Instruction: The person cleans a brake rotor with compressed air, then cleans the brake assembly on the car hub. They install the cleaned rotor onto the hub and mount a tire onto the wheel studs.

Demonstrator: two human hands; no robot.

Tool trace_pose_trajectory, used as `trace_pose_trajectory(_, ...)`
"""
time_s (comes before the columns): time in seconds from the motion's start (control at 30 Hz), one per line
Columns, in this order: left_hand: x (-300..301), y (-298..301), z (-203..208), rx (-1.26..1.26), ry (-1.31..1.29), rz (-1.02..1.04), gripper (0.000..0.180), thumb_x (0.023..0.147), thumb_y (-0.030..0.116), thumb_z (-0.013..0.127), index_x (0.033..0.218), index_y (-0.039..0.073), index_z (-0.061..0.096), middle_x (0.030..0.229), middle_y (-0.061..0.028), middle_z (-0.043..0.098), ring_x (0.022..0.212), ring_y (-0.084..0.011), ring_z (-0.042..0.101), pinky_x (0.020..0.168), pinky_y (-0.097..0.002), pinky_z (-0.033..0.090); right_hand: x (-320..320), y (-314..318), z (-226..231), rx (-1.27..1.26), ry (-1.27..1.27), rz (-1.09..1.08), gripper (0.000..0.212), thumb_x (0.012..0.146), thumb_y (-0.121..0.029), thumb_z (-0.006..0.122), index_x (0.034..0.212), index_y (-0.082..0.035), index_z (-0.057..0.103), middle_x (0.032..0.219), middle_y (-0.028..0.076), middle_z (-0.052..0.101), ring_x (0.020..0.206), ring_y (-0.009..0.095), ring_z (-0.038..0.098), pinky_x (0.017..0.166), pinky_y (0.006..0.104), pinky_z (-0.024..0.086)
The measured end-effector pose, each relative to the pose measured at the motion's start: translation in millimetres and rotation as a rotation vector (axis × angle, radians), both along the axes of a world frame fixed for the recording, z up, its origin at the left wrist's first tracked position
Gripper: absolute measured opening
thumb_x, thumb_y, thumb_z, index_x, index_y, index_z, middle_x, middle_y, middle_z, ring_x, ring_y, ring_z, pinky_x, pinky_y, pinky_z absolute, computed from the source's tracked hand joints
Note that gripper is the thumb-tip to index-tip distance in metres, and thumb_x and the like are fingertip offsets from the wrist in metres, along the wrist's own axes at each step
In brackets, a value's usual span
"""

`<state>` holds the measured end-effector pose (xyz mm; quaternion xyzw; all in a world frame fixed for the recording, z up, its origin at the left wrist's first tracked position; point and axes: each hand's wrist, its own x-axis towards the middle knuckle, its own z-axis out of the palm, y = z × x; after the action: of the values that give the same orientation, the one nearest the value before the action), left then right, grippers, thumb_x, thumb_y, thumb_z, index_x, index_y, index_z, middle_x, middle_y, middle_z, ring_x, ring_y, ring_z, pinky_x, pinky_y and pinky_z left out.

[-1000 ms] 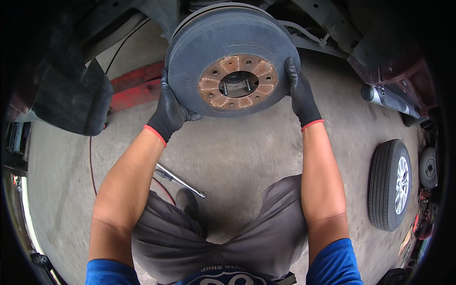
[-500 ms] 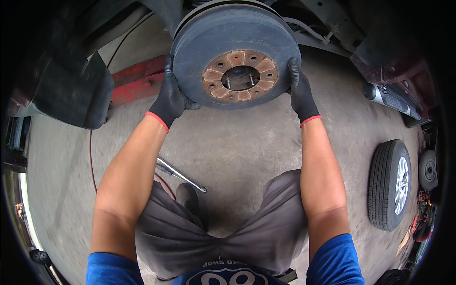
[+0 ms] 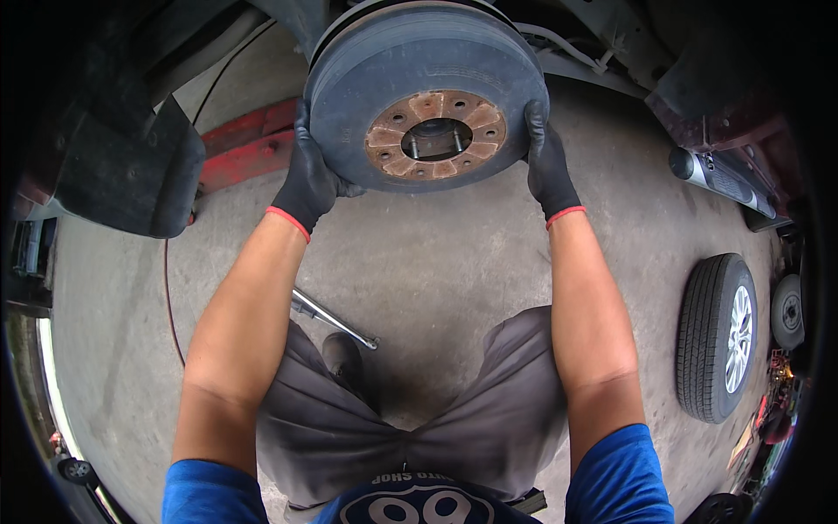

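A large grey brake drum [image 3: 349, 105] hangs in front of me under the vehicle, its rusty hub face ringed with bolt holes. Two studs or pins show inside the round centre opening. My left hand [image 3: 312, 170], in a black glove with a red cuff, is closed around the drum's left edge. On the opposite edge my right hand [image 3: 548, 166], gloved the same way, presses with its thumb on the front side. Most fingers of both hands are hidden behind the drum, so its support at the back cannot be seen.
A red jack or ramp [image 3: 249, 153] lies on the floor at the left, near a dark mud flap [image 3: 131, 170]. A chrome breaker bar or wrench [image 3: 336, 321] lies beside my foot. To the right stands a wheel with tire [image 3: 709, 341]; a side step [image 3: 724, 185] juts above it.
The drum and both hands appear slightly higher and farther left in the picture. The grip of both hands stays on the drum's sides.
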<state>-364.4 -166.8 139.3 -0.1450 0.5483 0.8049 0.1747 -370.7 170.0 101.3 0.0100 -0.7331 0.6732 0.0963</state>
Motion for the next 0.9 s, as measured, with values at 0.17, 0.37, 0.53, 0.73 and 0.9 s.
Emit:
trace_pose_trajectory(0.17,4.1,3.1,-0.8,-0.009,0.012,0.041,0.088,0.092,0.09,0.029,0.154,0.028,0.04,0.152,-0.008,0.051,0.132,-0.0359,0.056,0.091,-0.0661,0.05,9.2,-10.8,4.6,-0.154,-0.061,-0.132,0.085,0.102,-0.067,0.053,0.151,0.003,0.048,0.15,0.018,0.055,0.134,0.027,0.053,0.114,0.0379,0.039)
trace_pose_trajectory(0.37,-0.1,1.3,-4.2,-0.054,-0.008,0.066,0.093,0.09,0.093,0.027,0.154,0.027,0.041,0.152,-0.0094,0.051,0.128,-0.0363,0.058,0.093,-0.0639,0.049,-10.6,-14.7,15.7,0.114,0.433,-0.791,0.05,0.114,-0.039,0.036,0.128,0.005,0.056,0.127,0.019,0.059,0.121,0.03,0.055,0.105,0.0433,0.043)
trace_pose_trajectory(0.53,2.3,1.5,-8.3,-0.044,0.008,0.064,0.094,0.09,0.094,0.024,0.154,0.026,0.039,0.15,-0.0104,0.053,0.128,-0.0368,0.058,0.093,-0.0632,0.05,-45.5,-10.2,7.3,0.226,0.548,-0.617,0.05,0.112,-0.039,0.042,0.131,0.005,0.055,0.126,0.021,0.057,0.12,0.033,0.056,0.105,0.0436,0.043)
trace_pose_trajectory(0.73,3.6,-1.9,-8.6,-0.061,0.015,0.054,0.094,0.091,0.092,0.021,0.159,0.028,0.034,0.156,-0.0078,0.047,0.135,-0.0352,0.053,0.101,-0.0627,0.046,-34.8,-14.3,-24.7,0.236,0.55,-0.479,0.062,0.102,-0.051,0.057,0.126,0.006,0.055,0.125,0.022,0.053,0.12,0.035,0.053,0.106,0.0475,0.04)
trace_pose_trajectory(0.9,23.3,3.1,-11.3,-0.166,0.087,0.342,0.098,0.095,0.088,0.025,0.16,0.016,0.033,0.158,-0.0129,0.044,0.141,-0.0348,0.047,0.115,-0.057,0.034,-36.7,-20.1,-27.6,0.204,0.526,-0.537,0.058,0.1,-0.045,0.06,0.127,0.006,0.054,0.125,0.021,0.052,0.119,0.035,0.052,0.106,0.0472,0.039)
